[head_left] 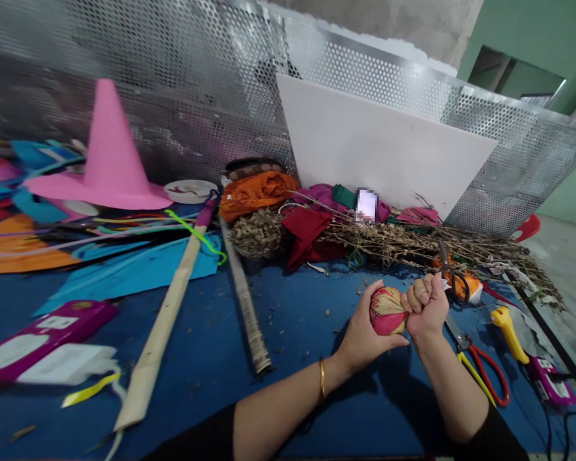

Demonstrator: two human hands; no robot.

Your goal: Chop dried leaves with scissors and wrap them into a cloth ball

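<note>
A round cloth bundle (388,311), yellowish and pink with a patterned patch, is between my two hands just above the blue tabletop (307,397). My left hand (362,330) cups its left side, thumb below and fingers around the top. The fist of my right hand (426,307) grips the gathered neck of the cloth, and a bit of white pokes out past the knuckles. Beyond that fist lie dark-handled scissors (457,288) by an orange and white bundle (473,288). Red-handled scissors (492,374) rest to the right of my right wrist.
Dry stalks (403,242) and a red cloth (307,230) line the back, below a white board (384,141). On the left are a pink cone hat (112,147), a bamboo stick (166,326) and a purple power strip (81,320). A yellow glue gun (511,333) lies right.
</note>
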